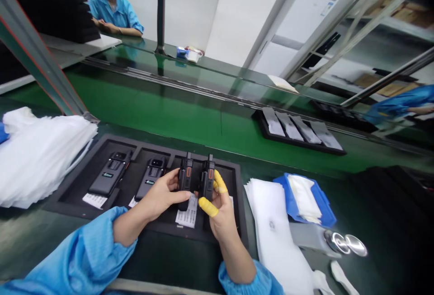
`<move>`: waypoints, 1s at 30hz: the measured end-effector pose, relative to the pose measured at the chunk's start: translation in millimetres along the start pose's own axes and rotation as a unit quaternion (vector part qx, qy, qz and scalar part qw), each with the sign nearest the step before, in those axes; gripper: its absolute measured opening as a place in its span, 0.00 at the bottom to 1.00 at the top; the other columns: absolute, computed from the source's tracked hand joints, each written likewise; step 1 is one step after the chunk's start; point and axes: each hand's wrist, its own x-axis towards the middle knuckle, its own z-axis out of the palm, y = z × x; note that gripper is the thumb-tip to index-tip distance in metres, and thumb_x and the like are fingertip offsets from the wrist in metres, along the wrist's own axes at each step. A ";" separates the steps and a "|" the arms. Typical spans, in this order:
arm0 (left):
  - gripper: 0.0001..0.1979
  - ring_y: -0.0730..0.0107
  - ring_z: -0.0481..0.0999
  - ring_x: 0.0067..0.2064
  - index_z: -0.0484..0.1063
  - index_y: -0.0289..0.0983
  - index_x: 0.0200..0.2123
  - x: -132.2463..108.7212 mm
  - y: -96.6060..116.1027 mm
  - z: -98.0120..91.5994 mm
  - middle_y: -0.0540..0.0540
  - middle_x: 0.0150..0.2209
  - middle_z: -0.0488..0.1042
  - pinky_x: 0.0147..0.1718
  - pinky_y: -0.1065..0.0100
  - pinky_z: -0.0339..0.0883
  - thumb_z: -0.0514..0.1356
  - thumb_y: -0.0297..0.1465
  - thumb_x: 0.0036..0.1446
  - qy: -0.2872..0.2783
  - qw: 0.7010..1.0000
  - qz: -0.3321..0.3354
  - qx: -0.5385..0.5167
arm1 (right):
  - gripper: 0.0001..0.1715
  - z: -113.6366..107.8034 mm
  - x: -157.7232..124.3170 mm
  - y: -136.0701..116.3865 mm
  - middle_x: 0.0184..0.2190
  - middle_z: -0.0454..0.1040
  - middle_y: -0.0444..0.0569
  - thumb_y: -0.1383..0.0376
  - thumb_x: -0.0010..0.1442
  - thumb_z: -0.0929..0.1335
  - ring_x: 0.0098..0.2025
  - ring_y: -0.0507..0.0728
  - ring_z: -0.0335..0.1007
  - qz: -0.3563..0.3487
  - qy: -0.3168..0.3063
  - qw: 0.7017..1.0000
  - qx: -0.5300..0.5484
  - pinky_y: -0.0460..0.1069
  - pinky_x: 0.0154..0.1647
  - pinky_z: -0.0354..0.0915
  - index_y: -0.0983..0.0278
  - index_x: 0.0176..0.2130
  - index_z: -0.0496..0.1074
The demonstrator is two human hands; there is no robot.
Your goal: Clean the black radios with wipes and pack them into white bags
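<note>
My left hand (162, 195) grips a black handheld device (185, 180), its thumb on the near side. In my right hand (220, 204), with yellow covers on thumb and a finger, is a second black device (207, 180). Both devices stand on edge side by side, orange buttons showing, over the right part of a black foam tray (84, 211). Two more devices lie in the tray's left compartments, one at the far left (107, 178) and one (151, 175) beside my left hand. White printed labels (187, 213) stick out under the devices.
White bags (44, 155) are piled at the left. On the right are flat white bags (271, 218), a blue box (327, 209) and a metal-topped object (315, 238). A black tray (301, 142) with bagged items rests on the green belt (190, 119). A person (113, 10) sits across.
</note>
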 end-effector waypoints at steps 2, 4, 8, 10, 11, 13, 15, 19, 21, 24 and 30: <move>0.28 0.59 0.73 0.49 0.70 0.36 0.46 1.4 0.0 0.1 0.43 0.45 0.76 0.50 0.61 0.64 0.71 0.25 0.38 -0.001 1.000 -0.008 -0.004 | 0.43 -0.3 1.5 1.0 0.50 0.71 0.46 0.69 0.41 0.76 0.45 0.55 0.69 -0.010 0.000 1.000 -0.004 0.53 0.46 0.69 0.52 0.55 0.64; 0.30 0.59 0.73 0.49 0.69 0.36 0.47 2.9 0.0 0.0 0.43 0.45 0.76 0.50 0.61 0.64 0.71 0.25 0.37 -0.002 1.000 -0.018 -0.010 | 0.43 -0.2 2.8 1.2 0.48 0.72 0.47 0.69 0.41 0.76 0.44 0.54 0.70 -0.017 0.006 1.000 -0.012 0.52 0.44 0.70 0.54 0.55 0.64; 0.30 0.60 0.74 0.49 0.69 0.36 0.47 3.9 0.0 -0.5 0.43 0.47 0.75 0.50 0.62 0.64 0.71 0.26 0.37 -0.013 0.999 -0.028 -0.020 | 0.43 0.0 3.8 0.7 0.48 0.72 0.48 0.68 0.41 0.76 0.45 0.55 0.70 -0.018 0.011 1.000 -0.021 0.53 0.44 0.70 0.55 0.55 0.64; 0.31 0.61 0.74 0.48 0.69 0.36 0.47 3.6 0.6 -0.2 0.43 0.47 0.75 0.50 0.62 0.65 0.72 0.26 0.37 -0.011 0.999 -0.032 -0.025 | 0.43 -0.2 3.6 0.5 0.50 0.70 0.48 0.68 0.40 0.77 0.46 0.56 0.69 -0.019 0.013 0.999 -0.024 0.53 0.45 0.70 0.55 0.54 0.64; 0.31 0.61 0.75 0.48 0.68 0.36 0.47 3.5 1.0 0.0 0.43 0.47 0.76 0.49 0.63 0.65 0.72 0.26 0.36 -0.008 0.999 -0.035 -0.028 | 0.43 -0.4 3.6 0.4 0.51 0.70 0.49 0.67 0.40 0.77 0.47 0.56 0.69 -0.018 0.014 0.999 -0.026 0.54 0.46 0.69 0.54 0.55 0.64; 0.32 0.62 0.75 0.47 0.69 0.36 0.47 3.4 1.8 0.4 0.43 0.46 0.76 0.49 0.63 0.66 0.72 0.26 0.35 -0.002 0.999 -0.037 -0.032 | 0.43 -1.0 3.6 0.3 0.51 0.70 0.49 0.66 0.40 0.77 0.47 0.56 0.69 -0.017 0.018 0.999 -0.026 0.55 0.45 0.70 0.54 0.55 0.64; 0.32 0.62 0.75 0.46 0.69 0.36 0.47 3.5 2.1 0.5 0.43 0.45 0.76 0.48 0.63 0.66 0.73 0.26 0.35 0.003 0.999 -0.037 -0.034 | 0.43 -1.7 3.7 0.2 0.51 0.69 0.48 0.66 0.41 0.77 0.46 0.56 0.69 -0.018 0.025 0.999 -0.025 0.55 0.45 0.70 0.53 0.54 0.64; 0.33 0.63 0.75 0.45 0.69 0.36 0.47 3.5 1.1 0.0 0.43 0.44 0.76 0.47 0.63 0.67 0.73 0.26 0.34 0.005 0.999 -0.035 -0.034 | 0.45 -3.2 3.3 0.9 0.54 0.68 0.49 0.66 0.39 0.77 0.47 0.57 0.68 -0.023 0.031 0.999 -0.030 0.56 0.46 0.69 0.53 0.55 0.64; 0.32 0.63 0.75 0.44 0.69 0.36 0.47 3.2 0.2 -0.1 0.44 0.44 0.76 0.46 0.63 0.67 0.73 0.26 0.34 0.001 0.999 -0.032 -0.029 | 0.46 -3.6 2.5 1.4 0.55 0.66 0.50 0.65 0.39 0.77 0.48 0.57 0.68 -0.024 0.030 0.999 -0.031 0.57 0.47 0.69 0.53 0.56 0.62; 0.31 0.62 0.76 0.44 0.70 0.36 0.46 2.3 -0.6 -0.1 0.44 0.43 0.76 0.47 0.62 0.66 0.72 0.26 0.34 -0.006 1.000 -0.022 -0.020 | 0.48 -3.1 0.9 0.8 0.56 0.66 0.51 0.65 0.41 0.77 0.49 0.57 0.68 -0.024 0.030 0.999 -0.031 0.56 0.48 0.68 0.52 0.58 0.59; 0.31 0.58 0.75 0.46 0.70 0.37 0.47 0.7 0.4 -0.2 0.42 0.45 0.75 0.49 0.59 0.65 0.72 0.23 0.35 -0.001 0.999 -0.024 -0.036 | 0.49 -0.3 1.1 -1.8 0.55 0.67 0.51 0.67 0.40 0.77 0.50 0.57 0.68 -0.019 0.037 0.999 -0.021 0.56 0.50 0.67 0.53 0.58 0.59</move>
